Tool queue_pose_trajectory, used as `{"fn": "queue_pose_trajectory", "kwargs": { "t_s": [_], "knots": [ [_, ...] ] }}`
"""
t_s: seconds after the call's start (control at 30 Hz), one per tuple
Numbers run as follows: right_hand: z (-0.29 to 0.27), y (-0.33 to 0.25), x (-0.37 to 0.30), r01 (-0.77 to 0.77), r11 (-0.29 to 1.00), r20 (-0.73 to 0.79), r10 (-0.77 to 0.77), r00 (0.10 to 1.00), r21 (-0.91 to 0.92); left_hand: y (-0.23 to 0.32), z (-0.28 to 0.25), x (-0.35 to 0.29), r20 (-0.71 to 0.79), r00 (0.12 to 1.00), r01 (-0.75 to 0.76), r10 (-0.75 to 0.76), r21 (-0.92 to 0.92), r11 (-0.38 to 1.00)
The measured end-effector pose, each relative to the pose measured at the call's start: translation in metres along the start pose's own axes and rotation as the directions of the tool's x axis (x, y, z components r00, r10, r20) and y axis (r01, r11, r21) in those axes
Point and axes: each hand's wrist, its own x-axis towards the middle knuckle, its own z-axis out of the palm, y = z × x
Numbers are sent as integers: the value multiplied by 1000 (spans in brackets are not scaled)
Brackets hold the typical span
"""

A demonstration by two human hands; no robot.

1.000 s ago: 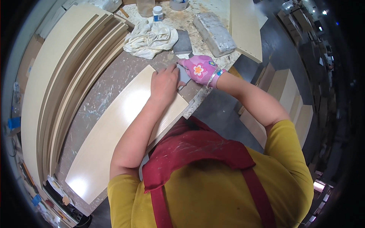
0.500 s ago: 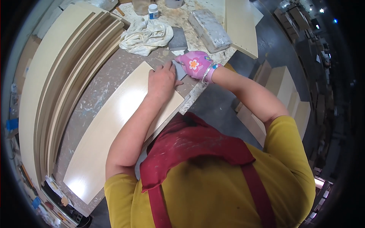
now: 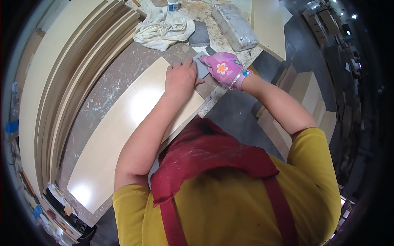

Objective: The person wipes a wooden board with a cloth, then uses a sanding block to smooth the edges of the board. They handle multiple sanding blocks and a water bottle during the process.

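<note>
A pale, glossy wooden board (image 3: 119, 119) with a curved long edge lies flat on the workbench. On its far end rests my bare left hand (image 3: 182, 80), fingers laid out and thumb apart. My right hand (image 3: 225, 67), in a pink glove with a flower print, grips a flat grey sanding pad (image 3: 200, 69) beside that board end. The pad sits between the two hands, close to my left fingertips. How much of it touches the board's edge is hidden by my left hand.
Several curved boards (image 3: 61, 82) stand on edge along the left. Beyond my hands are a crumpled white cloth (image 3: 164, 30), a dark grey pad (image 3: 199, 34), a plastic-wrapped block (image 3: 234, 28) and a small bottle (image 3: 173, 5). Wooden pieces (image 3: 301, 96) stand on the floor at right.
The view has shifted a little, carrying the bench things rightward. My right hand has drawn slightly away from my left, and more of the sanding pad shows. My left hand still rests on the board.
</note>
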Motion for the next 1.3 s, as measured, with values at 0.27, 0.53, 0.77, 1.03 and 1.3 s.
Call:
{"fn": "queue_pose_trajectory", "kwargs": {
  "t_s": [0.27, 0.53, 0.77, 1.03, 1.3],
  "knots": [
    [-8, -7, -20, -61, 997, 100, 55, 993, 56, -1, 4, -3, -44, 999, 5, -9, -93, 996],
    [-1, -6, -29, 30, 1000, 31, -30, 999, 2, -5, 2, -2, -56, 998, -3, -4, -112, 994],
    [15, 1, -31, 42, 999, -41, -42, 998, 11, -2, -6, 2, 44, 999, 5, -2, -67, 998],
    [35, 6, -51, 64, 998, -215, -62, 975, 6, -3, -6, 3, 16, 1000, -12, 14, -106, 994],
    [75, 13, -76, 82, 996, -356, -65, 932, 31, -6, -5, 5, 33, 999, -29, 33, -111, 993]
  ]
}}
